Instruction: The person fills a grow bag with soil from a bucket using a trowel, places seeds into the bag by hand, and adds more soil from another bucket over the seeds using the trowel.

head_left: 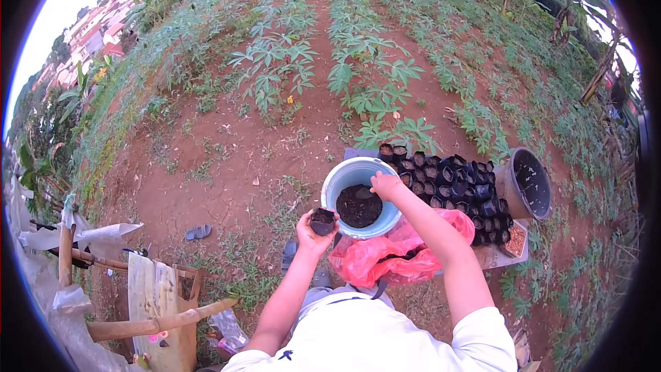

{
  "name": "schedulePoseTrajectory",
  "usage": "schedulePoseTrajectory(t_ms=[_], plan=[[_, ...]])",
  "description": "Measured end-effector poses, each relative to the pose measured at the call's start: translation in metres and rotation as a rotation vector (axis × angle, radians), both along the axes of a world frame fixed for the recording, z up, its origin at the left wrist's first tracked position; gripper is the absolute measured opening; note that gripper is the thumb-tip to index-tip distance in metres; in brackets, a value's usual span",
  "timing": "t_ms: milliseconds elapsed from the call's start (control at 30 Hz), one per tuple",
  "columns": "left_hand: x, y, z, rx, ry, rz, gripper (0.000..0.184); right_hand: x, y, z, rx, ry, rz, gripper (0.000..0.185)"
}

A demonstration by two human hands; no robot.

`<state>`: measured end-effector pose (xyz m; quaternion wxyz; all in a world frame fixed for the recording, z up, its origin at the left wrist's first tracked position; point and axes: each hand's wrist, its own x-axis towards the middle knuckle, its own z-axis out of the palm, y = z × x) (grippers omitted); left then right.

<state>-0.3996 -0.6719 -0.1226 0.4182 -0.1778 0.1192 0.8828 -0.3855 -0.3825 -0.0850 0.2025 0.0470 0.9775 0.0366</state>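
My left hand (311, 235) is wrapped round a small black plastic seedling bag (322, 221), held upright just left of a pale blue bucket (330, 178). Dark soil (359, 212) covers the bucket's bottom. Over the bucket's right side reaches my right hand (387, 184), its fingers closed and pointing down at the soil. Something dark shows below those fingertips, but I cannot make out what it is. Red plastic (372, 255) lies crumpled against the near side of the bucket.
Several filled black seedling bags (447, 182) stand in rows on a low table (490, 257). A grey bucket (513, 189) leans at its right end, near a tray of brownish grains (515, 241). Bamboo poles (162, 322) are at lower left; a sandal (198, 232) lies on the ground.
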Motion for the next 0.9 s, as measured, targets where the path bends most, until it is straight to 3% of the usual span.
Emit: schedulePoseTrajectory(t_ms=[167, 900], plan=[[-0.007, 0.012, -0.020, 0.079, 0.023, -0.032, 0.042, -0.010, 0.004, -0.019, 0.008, 0.036, -0.034, 0.033], [-0.006, 0.023, -0.008, 0.190, 0.038, -0.106, 0.040, 0.003, 0.033, -0.021, 0.070, -0.056, -0.114, 0.032]])
